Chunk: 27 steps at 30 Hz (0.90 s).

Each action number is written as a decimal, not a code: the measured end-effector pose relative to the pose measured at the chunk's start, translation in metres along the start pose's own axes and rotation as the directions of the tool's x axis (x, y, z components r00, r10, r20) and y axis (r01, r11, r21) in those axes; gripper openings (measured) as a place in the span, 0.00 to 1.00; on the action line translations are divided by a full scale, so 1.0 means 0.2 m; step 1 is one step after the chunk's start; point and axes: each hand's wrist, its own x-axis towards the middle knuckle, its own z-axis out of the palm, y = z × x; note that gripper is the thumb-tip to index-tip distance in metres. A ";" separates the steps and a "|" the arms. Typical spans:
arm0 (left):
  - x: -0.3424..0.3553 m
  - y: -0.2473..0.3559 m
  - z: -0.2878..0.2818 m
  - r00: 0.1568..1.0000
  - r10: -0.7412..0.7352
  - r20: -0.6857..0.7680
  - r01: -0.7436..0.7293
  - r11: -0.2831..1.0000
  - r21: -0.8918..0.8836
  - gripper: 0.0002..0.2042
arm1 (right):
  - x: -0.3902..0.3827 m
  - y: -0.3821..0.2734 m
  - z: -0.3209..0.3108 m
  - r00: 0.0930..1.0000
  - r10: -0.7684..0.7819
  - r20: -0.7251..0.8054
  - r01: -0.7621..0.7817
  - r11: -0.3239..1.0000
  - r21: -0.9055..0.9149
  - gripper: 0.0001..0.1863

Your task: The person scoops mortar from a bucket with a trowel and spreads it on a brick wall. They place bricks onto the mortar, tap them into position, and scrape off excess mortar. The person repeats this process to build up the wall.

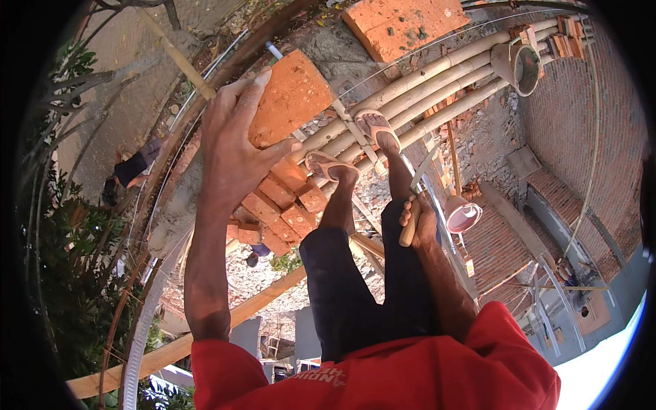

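Observation:
My left hand (pixel 236 137) is at an orange brick (pixel 290 96), its fingers along the left side and its thumb by the lower edge. The brick's left end is partly hidden behind the hand. In my right hand (pixel 425 222), held low beside my right leg, is a trowel with a wooden handle (pixel 409 229); its narrow metal blade (pixel 424 169) points up and away from me. Another brick (pixel 406 27) lies farther off, with grey mortar (pixel 338 51) between the two.
I stand in sandals on bamboo poles (pixel 410 109). Stacked bricks (pixel 283 205) sit beside my left foot. One bucket (pixel 504 65) rests on the far poles; another (pixel 461 215) is lower right. A string line (pixel 396 63) crosses near the bricks. Rubble (pixel 485 150) lies below. A person (pixel 130 167) is at left.

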 end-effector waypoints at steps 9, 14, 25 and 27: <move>0.13 0.03 0.08 0.989 0.128 -0.068 -0.129 0.992 -0.010 0.51 | 0.03 0.05 -0.04 1.000 -0.005 0.006 0.004 0.996 0.087 0.15; 0.17 0.03 0.09 0.985 0.163 -0.054 -0.164 0.986 -0.020 0.50 | 0.01 0.06 -0.01 1.000 -0.005 0.017 0.004 0.999 0.042 0.18; 0.14 0.02 -0.01 1.000 0.013 0.009 -0.012 0.991 -0.130 0.40 | -0.28 -0.03 0.27 0.893 -0.444 0.074 0.400 0.707 -0.583 0.26; 0.13 -0.02 -0.02 0.998 -0.028 0.054 0.040 0.972 -0.231 0.38 | -0.42 -0.11 0.34 0.859 -0.465 0.215 0.483 0.595 -0.643 0.25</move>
